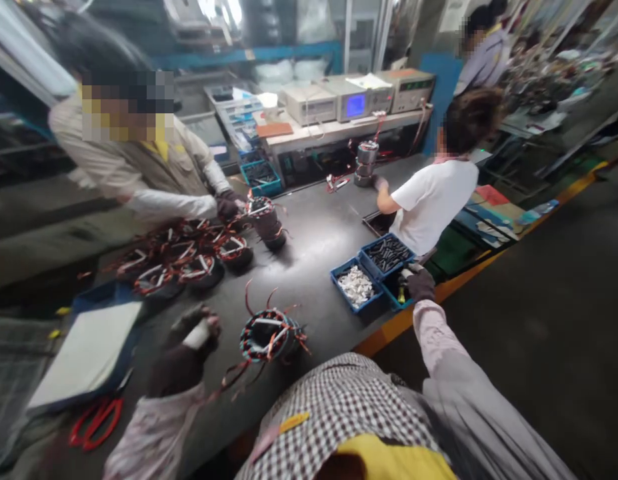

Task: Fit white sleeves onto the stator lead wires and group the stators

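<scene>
A wound stator (269,335) with loose red and brown leads sits on the dark table in front of my body. To its left is my left hand (191,340), in a dark glove with pale wrapping on a finger; its fingers are curled in, and whatever they hold is too unclear to name. My right hand (417,283), also gloved, reaches to the blue bin (395,297) at the table's edge, where a yellow-green object (401,295) lies. Its fingers look bent over the bin's rim, partly blurred. Neither hand touches the stator.
Several stators (201,270) crowd the left, beside a person's gloved hands and a stator stack (269,227). Blue bins hold white pieces (356,287) and black pieces (387,253). Red scissors (96,423) and a paper-covered tray (89,347) lie left. Another person handles a stack (366,160).
</scene>
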A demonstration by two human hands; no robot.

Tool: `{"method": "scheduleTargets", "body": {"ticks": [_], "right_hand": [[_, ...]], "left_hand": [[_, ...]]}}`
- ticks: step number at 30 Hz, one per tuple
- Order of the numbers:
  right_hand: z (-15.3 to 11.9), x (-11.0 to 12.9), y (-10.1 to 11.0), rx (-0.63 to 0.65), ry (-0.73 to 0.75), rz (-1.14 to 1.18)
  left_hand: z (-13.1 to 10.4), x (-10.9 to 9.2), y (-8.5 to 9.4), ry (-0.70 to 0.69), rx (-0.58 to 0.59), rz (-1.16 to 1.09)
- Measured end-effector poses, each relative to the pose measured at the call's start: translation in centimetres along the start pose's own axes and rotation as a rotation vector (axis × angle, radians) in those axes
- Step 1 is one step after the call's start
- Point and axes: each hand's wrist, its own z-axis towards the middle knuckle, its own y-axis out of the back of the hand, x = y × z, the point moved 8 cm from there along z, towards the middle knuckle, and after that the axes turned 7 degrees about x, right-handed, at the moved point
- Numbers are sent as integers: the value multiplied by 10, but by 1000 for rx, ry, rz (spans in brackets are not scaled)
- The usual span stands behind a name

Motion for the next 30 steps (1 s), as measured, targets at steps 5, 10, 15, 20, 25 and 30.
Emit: {"method": "scheduleTargets", "body": {"ticks": [5, 10, 15, 20, 25, 30], "right_hand": [[-55, 134, -90, 444, 126, 314], [-120, 253, -153, 654, 470, 151], [-133, 244, -179, 627, 335, 254], [-128, 202, -178, 558, 80, 574], [-131, 157, -164, 402, -53, 677], [-146, 133, -175, 388, -91, 537]], "left_hand": [[-4, 21, -77, 35, 314, -40], [-17, 27, -117, -177, 549, -30], [-17, 45, -81, -56, 402, -243], [-16, 65, -39, 44, 195, -449], [-22, 76, -36, 57, 179, -428], [-22, 81, -48, 44, 159, -343]]}}
